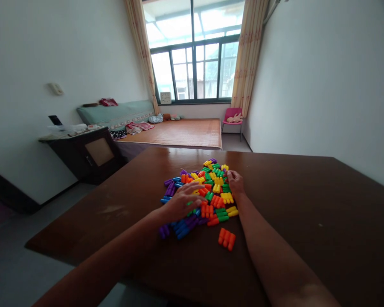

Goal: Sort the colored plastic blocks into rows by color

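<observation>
On the brown table lies a heap of plastic toy building blocks (pixel 218 182) in yellow, green, orange, red, blue and purple, each shaped like joined rounded pegs. My left hand (pixel 183 199) is over the left part of the heap, palm down, fingers apart, covering some blocks. At the heap's right edge is my right hand (pixel 236 182), its fingers curled together beside yellow and green blocks; what they hold, if anything, is hidden. One orange block (pixel 227 239) sits apart from the heap, nearer to me, between my forearms.
The wooden table (pixel 307 192) extends well to both sides of the heap. Beyond its far edge stand a bed (pixel 192 132) and a pink chair (pixel 233 115) with a soft toy on it. A dark cabinet (pixel 86 149) is at the left.
</observation>
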Available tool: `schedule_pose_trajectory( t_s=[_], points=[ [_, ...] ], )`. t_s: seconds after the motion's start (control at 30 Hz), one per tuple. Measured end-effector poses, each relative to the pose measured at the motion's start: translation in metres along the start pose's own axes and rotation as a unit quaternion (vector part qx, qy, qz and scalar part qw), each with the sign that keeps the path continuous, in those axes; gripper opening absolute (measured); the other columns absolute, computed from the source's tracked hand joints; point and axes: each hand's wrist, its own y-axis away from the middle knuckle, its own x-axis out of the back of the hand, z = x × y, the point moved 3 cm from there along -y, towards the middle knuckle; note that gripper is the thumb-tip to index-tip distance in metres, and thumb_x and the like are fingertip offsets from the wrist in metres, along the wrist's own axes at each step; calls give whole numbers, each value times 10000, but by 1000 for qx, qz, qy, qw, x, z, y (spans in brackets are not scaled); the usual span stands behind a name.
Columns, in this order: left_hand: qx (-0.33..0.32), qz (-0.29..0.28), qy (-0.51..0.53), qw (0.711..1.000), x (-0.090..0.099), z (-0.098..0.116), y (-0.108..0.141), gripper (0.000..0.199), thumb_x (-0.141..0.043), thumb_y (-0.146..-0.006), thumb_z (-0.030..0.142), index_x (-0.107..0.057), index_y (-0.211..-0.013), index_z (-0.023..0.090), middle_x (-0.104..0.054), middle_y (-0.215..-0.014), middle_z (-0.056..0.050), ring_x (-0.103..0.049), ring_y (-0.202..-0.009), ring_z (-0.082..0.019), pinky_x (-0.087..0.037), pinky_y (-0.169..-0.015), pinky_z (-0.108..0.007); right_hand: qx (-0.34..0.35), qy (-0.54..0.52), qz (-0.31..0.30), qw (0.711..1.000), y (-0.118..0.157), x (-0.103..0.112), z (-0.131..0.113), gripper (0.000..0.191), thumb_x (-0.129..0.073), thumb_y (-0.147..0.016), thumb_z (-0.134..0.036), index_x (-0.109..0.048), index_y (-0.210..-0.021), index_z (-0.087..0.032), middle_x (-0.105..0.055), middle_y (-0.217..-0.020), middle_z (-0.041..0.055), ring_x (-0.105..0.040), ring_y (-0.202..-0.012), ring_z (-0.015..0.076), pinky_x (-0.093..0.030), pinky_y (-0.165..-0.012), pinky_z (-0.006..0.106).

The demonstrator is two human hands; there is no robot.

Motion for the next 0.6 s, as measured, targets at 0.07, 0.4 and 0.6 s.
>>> schedule_pose_trajectory(
  t_s=[0.07,0.4,0.6],
  points=[
    [49,86,49,994,19,-35,-19,422,-376,-959,468,-711,-1096,251,-568,-1342,-71,-435,-1302,-264,-293,-1126,-448,0,1,-3,1000,0,0,0,562,-522,-730,-633,-662,-917,-122,-715,-824,111,-572,-565,146,-473,-529,271],
    [349,268,302,845,2,-192,-19,621,-602,-666,706,-704,-874,130,-726,-880,-98,-649,-837,-230,-515,-736,-327,-2,7,-22,1000,1,0,-2,550,-540,-724,-628,-663,-917,-128,-711,-810,100,-566,-577,146,-470,-540,268],
    [297,259,361,845,-6,-198,-10,623,-606,-685,708,-726,-918,144,-732,-941,-95,-655,-871,-219,-516,-753,-295,19,37,-45,998,6,-2,-9,552,-554,-718,-633,-667,-915,-130,-720,-839,103,-572,-590,155,-480,-559,278]
  ],
)
